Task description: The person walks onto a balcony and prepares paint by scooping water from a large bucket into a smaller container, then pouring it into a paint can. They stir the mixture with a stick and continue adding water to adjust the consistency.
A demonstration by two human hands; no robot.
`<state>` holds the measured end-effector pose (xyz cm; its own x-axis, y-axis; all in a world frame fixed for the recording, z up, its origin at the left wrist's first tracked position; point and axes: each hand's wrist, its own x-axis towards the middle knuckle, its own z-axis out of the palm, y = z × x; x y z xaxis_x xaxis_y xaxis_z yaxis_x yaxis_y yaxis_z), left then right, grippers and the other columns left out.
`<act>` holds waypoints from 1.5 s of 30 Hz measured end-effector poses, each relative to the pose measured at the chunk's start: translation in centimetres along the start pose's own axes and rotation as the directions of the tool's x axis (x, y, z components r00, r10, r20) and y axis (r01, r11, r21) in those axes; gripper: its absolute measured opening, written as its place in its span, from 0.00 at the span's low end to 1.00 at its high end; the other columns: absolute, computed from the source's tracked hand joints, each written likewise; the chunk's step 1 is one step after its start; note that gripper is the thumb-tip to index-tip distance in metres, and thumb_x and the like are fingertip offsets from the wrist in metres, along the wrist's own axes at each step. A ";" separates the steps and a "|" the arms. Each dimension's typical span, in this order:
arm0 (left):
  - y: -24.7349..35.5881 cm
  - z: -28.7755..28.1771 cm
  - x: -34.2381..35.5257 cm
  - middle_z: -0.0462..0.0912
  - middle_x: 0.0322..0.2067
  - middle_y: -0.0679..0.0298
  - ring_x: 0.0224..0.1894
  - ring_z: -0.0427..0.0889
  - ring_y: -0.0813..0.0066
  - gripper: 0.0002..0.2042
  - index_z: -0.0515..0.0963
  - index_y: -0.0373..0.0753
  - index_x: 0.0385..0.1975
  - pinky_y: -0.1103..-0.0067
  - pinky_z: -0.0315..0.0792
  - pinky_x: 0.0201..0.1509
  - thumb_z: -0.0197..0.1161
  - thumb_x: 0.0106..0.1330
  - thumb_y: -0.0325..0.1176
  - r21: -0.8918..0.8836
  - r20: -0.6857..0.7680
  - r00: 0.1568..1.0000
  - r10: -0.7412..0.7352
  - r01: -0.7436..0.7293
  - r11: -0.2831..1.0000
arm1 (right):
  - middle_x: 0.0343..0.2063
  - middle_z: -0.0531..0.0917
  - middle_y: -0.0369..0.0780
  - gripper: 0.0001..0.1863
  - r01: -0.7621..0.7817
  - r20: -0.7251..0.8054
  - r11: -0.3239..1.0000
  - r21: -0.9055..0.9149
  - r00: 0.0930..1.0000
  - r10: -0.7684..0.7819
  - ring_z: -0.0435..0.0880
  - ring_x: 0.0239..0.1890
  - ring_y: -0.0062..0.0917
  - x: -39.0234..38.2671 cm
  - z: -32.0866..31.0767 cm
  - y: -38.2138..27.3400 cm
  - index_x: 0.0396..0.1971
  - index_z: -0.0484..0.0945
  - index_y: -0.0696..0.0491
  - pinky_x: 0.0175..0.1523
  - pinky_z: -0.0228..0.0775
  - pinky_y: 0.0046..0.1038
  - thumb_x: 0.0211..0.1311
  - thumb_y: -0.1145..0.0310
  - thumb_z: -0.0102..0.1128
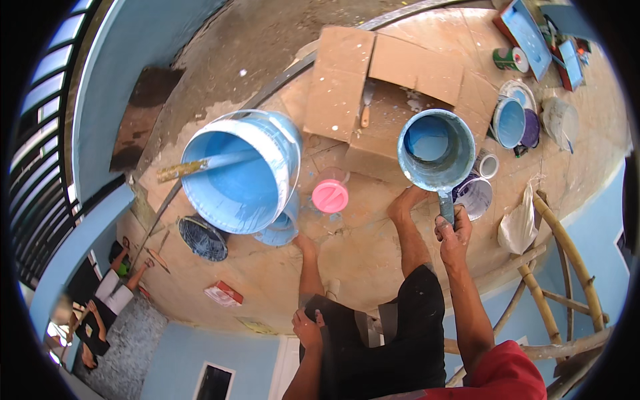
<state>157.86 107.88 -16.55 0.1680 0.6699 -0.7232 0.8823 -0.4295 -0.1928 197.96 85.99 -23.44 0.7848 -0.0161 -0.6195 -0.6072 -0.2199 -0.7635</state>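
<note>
My right hand (452, 233) grips the handle of a paint-streaked cylindrical dipper (437, 140) with light blue paint inside, raised at right of centre. My left hand (308, 328) is curled against the left leg of my black shorts (407, 320); what, if anything, it holds is unclear. Left of centre stands a large white bucket (287, 147) of blue paint with a stained stick (177, 170) lying across it, and a smaller blue container (277, 230) partly behind it. A pink lidded container (330, 197) sits between the bucket and the dipper.
Flattened cardboard (337, 80), a dark lid (200, 237), several paint containers (508, 123), red-edged trays (523, 37), a white sack (517, 223), bamboo scaffolding (560, 233) and a red-and-white packet (223, 293) surround me. Two people (93, 333) are at the lower left, beside a railing (40, 173).
</note>
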 end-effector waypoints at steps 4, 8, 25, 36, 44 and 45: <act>1.6 1.0 1.7 0.79 0.54 0.50 0.62 0.76 0.47 0.28 0.74 0.35 0.58 0.51 0.72 0.62 0.71 0.66 0.47 -0.001 -0.018 0.995 -0.097 0.097 0.995 | 0.24 0.72 0.30 0.15 0.080 0.151 0.970 -0.231 0.988 -0.045 0.70 0.24 0.13 -1.0 6.3 -0.9 0.36 0.73 0.53 0.27 0.62 0.19 0.70 0.59 0.67; 0.4 -0.7 4.7 0.79 0.55 0.49 0.62 0.76 0.46 0.29 0.74 0.35 0.58 0.50 0.73 0.61 0.72 0.64 0.48 -0.074 -0.028 0.989 -0.148 0.146 0.987 | 0.24 0.71 0.30 0.18 0.363 0.337 0.853 -0.375 0.911 -0.239 0.70 0.24 0.13 -2.6 12.2 -2.9 0.34 0.74 0.54 0.29 0.61 0.18 0.71 0.54 0.67; -4.4 -2.2 7.5 0.82 0.52 0.44 0.60 0.79 0.47 0.24 0.74 0.30 0.58 0.57 0.76 0.63 0.68 0.71 0.42 -0.476 -0.014 0.994 -0.109 0.090 0.875 | 0.26 0.83 0.51 0.14 0.557 0.657 0.536 -0.634 0.754 -0.005 0.84 0.25 0.46 -11.3 36.3 -9.4 0.41 0.78 0.62 0.33 0.74 0.41 0.74 0.63 0.61; 4.0 -18.8 18.8 0.85 0.37 0.66 0.37 0.81 0.82 0.14 0.80 0.33 0.49 0.80 0.76 0.44 0.62 0.80 0.40 -0.950 0.071 0.980 0.187 0.124 -0.288 | 0.33 0.88 0.49 0.12 0.676 0.874 0.556 -0.484 0.336 0.352 0.89 0.33 0.43 -12.5 37.3 -8.1 0.44 0.84 0.58 0.41 0.78 0.38 0.71 0.65 0.62; 1.0 -18.3 19.8 0.73 0.24 0.76 0.24 0.66 0.89 0.10 0.80 0.35 0.45 0.83 0.61 0.27 0.64 0.78 0.36 -0.994 -0.017 0.988 0.153 -0.033 0.103 | 0.53 0.82 0.56 0.44 0.953 0.824 0.150 -0.265 0.304 -0.477 0.82 0.51 0.48 4.1 53.7 -13.2 0.65 0.68 0.60 0.58 0.74 0.44 0.58 0.49 0.77; 1.0 -18.0 19.7 0.72 0.23 0.77 0.24 0.64 0.89 0.09 0.80 0.35 0.45 0.83 0.59 0.27 0.64 0.78 0.36 -0.993 -0.049 0.988 0.144 -0.065 0.104 | 0.68 0.74 0.57 0.58 0.910 0.883 0.276 -0.309 0.383 -0.272 0.75 0.69 0.51 4.2 55.9 -13.4 0.78 0.56 0.57 0.72 0.68 0.44 0.55 0.48 0.80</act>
<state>169.96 131.56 -19.09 0.3146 0.6302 -0.7099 0.5171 0.5134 0.6849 202.47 143.43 -26.02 0.3561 0.9148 -0.1904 0.5846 -0.3771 -0.7184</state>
